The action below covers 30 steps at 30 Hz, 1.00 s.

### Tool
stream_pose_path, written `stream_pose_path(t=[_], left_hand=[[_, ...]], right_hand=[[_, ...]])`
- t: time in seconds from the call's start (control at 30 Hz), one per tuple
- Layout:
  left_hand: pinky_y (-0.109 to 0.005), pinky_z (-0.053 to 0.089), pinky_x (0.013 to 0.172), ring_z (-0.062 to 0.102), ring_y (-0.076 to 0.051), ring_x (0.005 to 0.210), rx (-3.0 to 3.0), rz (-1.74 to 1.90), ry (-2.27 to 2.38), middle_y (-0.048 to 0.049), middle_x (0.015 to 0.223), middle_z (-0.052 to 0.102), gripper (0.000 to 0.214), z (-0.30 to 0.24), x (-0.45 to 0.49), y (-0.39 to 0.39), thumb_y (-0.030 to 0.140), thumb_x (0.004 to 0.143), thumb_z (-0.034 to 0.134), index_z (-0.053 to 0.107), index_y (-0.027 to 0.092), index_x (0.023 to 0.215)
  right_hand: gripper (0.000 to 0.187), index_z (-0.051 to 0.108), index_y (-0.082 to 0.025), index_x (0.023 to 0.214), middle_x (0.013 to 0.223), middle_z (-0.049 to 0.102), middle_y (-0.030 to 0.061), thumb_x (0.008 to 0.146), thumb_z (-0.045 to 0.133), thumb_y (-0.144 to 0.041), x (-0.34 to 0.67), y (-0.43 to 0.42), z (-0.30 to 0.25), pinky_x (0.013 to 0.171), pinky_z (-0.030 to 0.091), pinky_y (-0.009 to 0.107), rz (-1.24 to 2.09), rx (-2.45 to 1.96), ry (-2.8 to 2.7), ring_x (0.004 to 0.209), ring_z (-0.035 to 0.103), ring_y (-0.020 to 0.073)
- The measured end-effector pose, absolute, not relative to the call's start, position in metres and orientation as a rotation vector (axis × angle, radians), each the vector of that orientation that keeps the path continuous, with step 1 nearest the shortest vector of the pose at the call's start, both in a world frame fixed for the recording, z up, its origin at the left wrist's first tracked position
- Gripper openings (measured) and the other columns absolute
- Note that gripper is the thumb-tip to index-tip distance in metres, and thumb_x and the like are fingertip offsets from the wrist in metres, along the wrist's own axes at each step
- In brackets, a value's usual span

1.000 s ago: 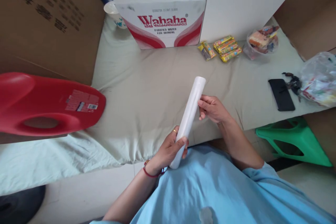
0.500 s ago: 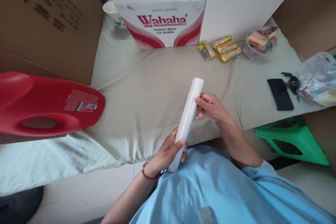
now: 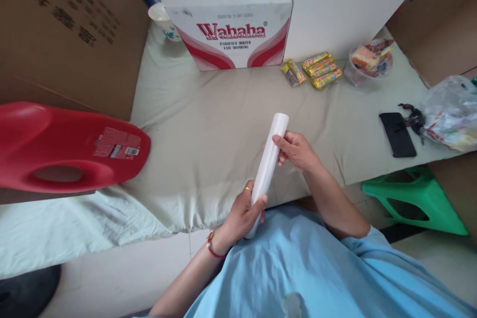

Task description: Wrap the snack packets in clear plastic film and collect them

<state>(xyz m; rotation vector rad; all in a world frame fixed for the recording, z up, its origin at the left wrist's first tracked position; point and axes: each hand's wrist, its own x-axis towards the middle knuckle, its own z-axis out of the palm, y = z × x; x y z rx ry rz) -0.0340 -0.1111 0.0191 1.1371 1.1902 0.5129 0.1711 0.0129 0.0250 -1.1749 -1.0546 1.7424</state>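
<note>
A white roll [image 3: 265, 171], long and smooth like a roll of plastic film or bags, is held slanting in front of my blue shirt. Around its lower part my left hand [image 3: 244, 212] is closed, thumb on top and a ring on one finger. My right hand [image 3: 294, 150] grips the roll near its upper end, thumb across the front and fingers partly hidden behind. The roll's top end points away over the cloth-covered table [image 3: 208, 124]; its lower end comes close to the shirt.
Left lies a big red jug [image 3: 74, 144] beside a cardboard box [image 3: 70, 35]. A Wahaha water carton [image 3: 234, 30], yellow snack packs [image 3: 322, 69] and a plastic bowl [image 3: 368, 64] stand at the back. At right are a black phone [image 3: 398, 134], a plastic bag [image 3: 452, 114] and a green stool [image 3: 415, 201].
My right thumb has moved from the roll's edge onto its front, and that hand now wraps it more closely. My left hand has turned slightly, showing more of the red bracelet.
</note>
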Motion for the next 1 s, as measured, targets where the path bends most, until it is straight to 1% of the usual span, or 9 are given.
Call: stream_pose_path(t=[0.07,0.23,0.37,0.43,0.53,0.6,0.63,0.87,1.0], left_hand=[[-0.029,0.044,0.063,0.055,-0.014,0.054,1.148,0.498,1.165,0.0066,0.061,0.060,0.041,0.020,-0.037,-0.113,0.061,0.101,0.053,0.047,0.022,0.109],[-0.027,0.043,0.061,0.055,-0.012,0.053,1.084,0.508,1.069,0.0066,0.069,0.058,0.045,0.023,-0.044,-0.117,0.067,0.100,0.051,0.046,0.022,0.107],[-0.030,0.044,0.064,0.060,-0.019,0.059,1.241,0.460,1.256,0.0047,0.064,0.060,0.039,0.020,-0.039,-0.117,0.058,0.102,0.050,0.050,0.022,0.115],[-0.032,0.045,0.065,0.066,-0.024,0.066,1.395,0.391,1.443,0.0011,0.069,0.064,0.036,0.017,-0.033,-0.116,0.052,0.101,0.050,0.051,0.021,0.120],[-0.036,0.048,0.070,0.073,-0.031,0.080,1.594,0.259,1.638,-0.0071,0.084,0.070,0.035,0.014,-0.025,-0.116,0.045,0.102,0.048,0.052,0.019,0.124],[-0.037,0.050,0.072,0.075,-0.033,0.087,1.655,0.205,1.672,-0.0105,0.090,0.072,0.034,0.013,-0.022,-0.117,0.044,0.103,0.046,0.051,0.019,0.125],[-0.037,0.051,0.073,0.075,-0.033,0.088,1.672,0.191,1.671,-0.0108,0.091,0.073,0.033,0.012,-0.021,-0.118,0.044,0.104,0.045,0.051,0.019,0.125],[-0.036,0.052,0.072,0.076,-0.031,0.084,1.745,0.173,1.621,-0.0084,0.088,0.073,0.033,0.011,-0.028,-0.118,0.044,0.106,0.044,0.049,0.020,0.127],[-0.035,0.053,0.073,0.077,-0.030,0.087,1.751,0.120,1.630,-0.0092,0.093,0.075,0.032,0.013,-0.026,-0.118,0.043,0.106,0.044,0.050,0.020,0.128]], right_hand=[[0.065,0.066,-0.017,0.089,0.072,0.072,0.0019,0.074,0.082,-0.078,0.174,0.011,0.026,0.045,0.054,0.022,1.795,-1.124,-1.077,0.044,0.054,0.0080],[0.060,0.068,-0.017,0.094,0.064,0.068,-0.0013,0.077,0.083,-0.073,0.187,0.006,0.030,0.050,0.058,0.025,1.905,-1.028,-1.078,0.044,0.055,0.0092],[0.061,0.070,-0.017,0.096,0.071,0.071,0.0016,0.078,0.081,-0.075,0.187,0.006,0.031,0.060,0.063,0.027,1.910,-1.020,-1.043,0.053,0.059,0.0100],[0.065,0.069,-0.018,0.094,0.069,0.068,0.0010,0.076,0.079,-0.080,0.181,0.009,0.030,0.056,0.061,0.025,1.788,-1.112,-1.019,0.052,0.057,0.0096],[0.068,0.065,-0.019,0.089,0.064,0.062,-0.0018,0.070,0.082,-0.082,0.172,0.012,0.027,0.042,0.048,0.021,1.540,-1.327,-1.062,0.046,0.049,0.0081],[0.066,0.062,-0.019,0.084,0.059,0.058,-0.0031,0.070,0.082,-0.081,0.169,0.014,0.024,0.037,0.042,0.021,1.455,-1.400,-1.118,0.043,0.047,0.0080],[0.066,0.061,-0.019,0.083,0.057,0.057,-0.0033,0.072,0.081,-0.081,0.169,0.014,0.023,0.038,0.043,0.021,1.462,-1.392,-1.132,0.043,0.048,0.0081],[0.062,0.064,-0.018,0.095,0.076,0.072,0.0023,0.074,0.086,-0.073,0.187,0.013,0.024,0.054,0.061,0.024,1.770,-1.144,-1.063,0.053,0.062,0.0102],[0.060,0.067,-0.018,0.099,0.093,0.077,0.0055,0.072,0.090,-0.066,0.196,0.011,0.029,0.066,0.066,0.027,1.880,-1.062,-1.002,0.059,0.061,0.0082]])
